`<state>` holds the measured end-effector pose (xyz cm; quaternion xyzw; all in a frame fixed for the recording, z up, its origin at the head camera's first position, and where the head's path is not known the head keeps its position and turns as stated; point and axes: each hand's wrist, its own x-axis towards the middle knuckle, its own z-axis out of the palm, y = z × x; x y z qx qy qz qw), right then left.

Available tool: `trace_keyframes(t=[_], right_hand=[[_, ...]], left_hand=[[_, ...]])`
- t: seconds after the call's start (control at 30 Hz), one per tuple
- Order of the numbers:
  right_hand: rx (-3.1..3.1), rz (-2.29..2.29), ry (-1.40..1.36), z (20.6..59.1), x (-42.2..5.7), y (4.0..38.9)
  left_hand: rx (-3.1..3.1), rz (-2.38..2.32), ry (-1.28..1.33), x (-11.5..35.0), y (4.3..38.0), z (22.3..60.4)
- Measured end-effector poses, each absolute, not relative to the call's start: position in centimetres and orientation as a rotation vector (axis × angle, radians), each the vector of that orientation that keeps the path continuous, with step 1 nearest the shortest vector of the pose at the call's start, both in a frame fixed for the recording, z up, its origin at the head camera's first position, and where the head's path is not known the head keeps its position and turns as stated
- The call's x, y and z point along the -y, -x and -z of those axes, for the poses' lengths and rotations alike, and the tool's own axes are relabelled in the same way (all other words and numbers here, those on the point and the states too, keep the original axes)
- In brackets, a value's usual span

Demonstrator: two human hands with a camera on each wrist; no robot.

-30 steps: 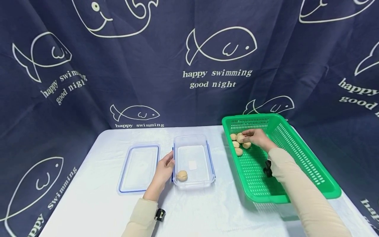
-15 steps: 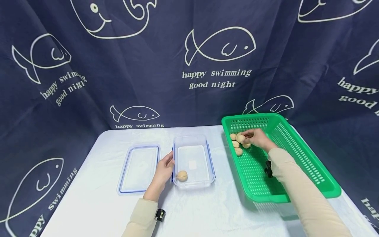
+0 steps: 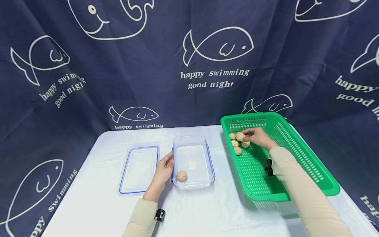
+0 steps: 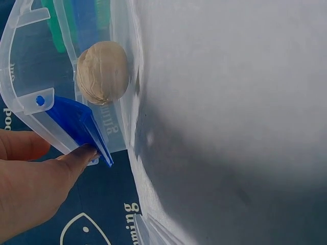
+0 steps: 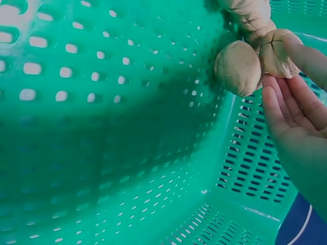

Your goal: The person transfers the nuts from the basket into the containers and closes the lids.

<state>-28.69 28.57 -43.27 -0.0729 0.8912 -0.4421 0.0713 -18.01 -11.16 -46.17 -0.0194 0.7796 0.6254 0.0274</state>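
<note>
My right hand (image 3: 257,137) is inside the green plastic basket (image 3: 244,184), pinching a walnut (image 5: 278,53) between thumb and fingertips. Several other walnuts lie along the basket's left side, one walnut (image 5: 237,68) right beside the held one. My left hand (image 3: 164,168) grips the left side of a clear plastic food container (image 3: 193,184). In the left wrist view, its thumb lies on the blue latch (image 4: 76,120) and a finger is at the container's wall. A single walnut (image 3: 182,175) sits in the container's near left corner.
A clear lid with a blue seal (image 3: 139,169) lies flat on the white-covered table (image 3: 97,204), left of the container. Behind the table hangs a dark blue curtain (image 3: 165,92) with white fish drawings. The basket's raised rim surrounds the right hand.
The right hand stays at the same walnut, with only a very slight shift. Left hand, container and lid keep their places; the head view has shifted slightly.
</note>
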Motion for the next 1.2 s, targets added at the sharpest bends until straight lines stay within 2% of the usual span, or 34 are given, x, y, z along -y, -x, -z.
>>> trace_keyframes(t=[0.6, 1.2], right_hand=[[-2.566, 1.531, 0.215, 40.4, -27.8, 27.9], [-2.563, 1.639, 0.274, 36.4, -24.1, 27.3]], left_hand=[[-2.409, -1.947, 0.055, 11.1, 18.0, 46.1], [-2.401, -1.959, 0.063, 11.0, 17.9, 45.9]])
